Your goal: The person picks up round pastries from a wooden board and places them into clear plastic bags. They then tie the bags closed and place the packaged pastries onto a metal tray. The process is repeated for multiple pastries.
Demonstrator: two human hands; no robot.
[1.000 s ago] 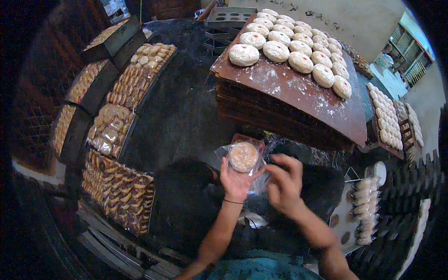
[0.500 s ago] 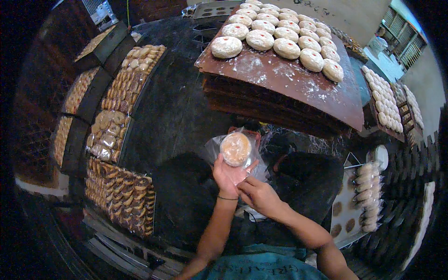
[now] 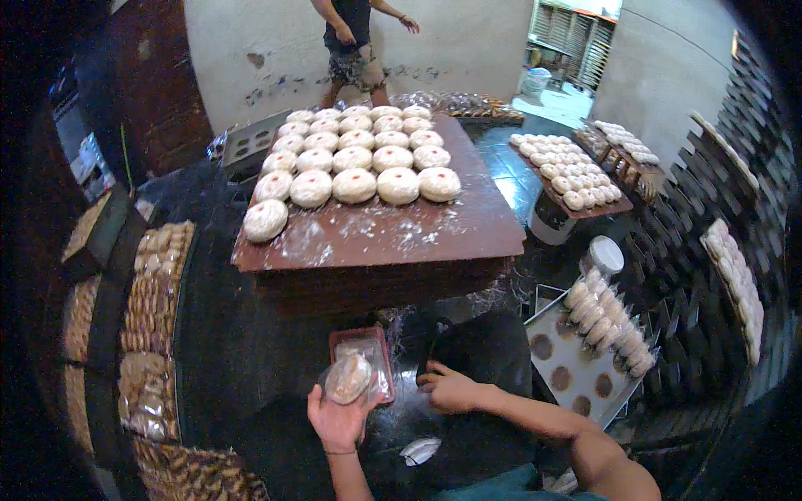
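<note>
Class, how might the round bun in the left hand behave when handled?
The round bun looks like bread, so it may dent if squeezed. It is probably light: the left hand alone supports it. Its flattened shape suggests little rolling unless stood on edge.

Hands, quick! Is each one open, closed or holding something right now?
Left hand: holding a bun.
Right hand: partly curled; can't tell if it's holding anything.

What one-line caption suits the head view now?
Left hand holds a bun in clear plastic, right hand apart from it, with powdered buns on a brown board beyond.
</note>
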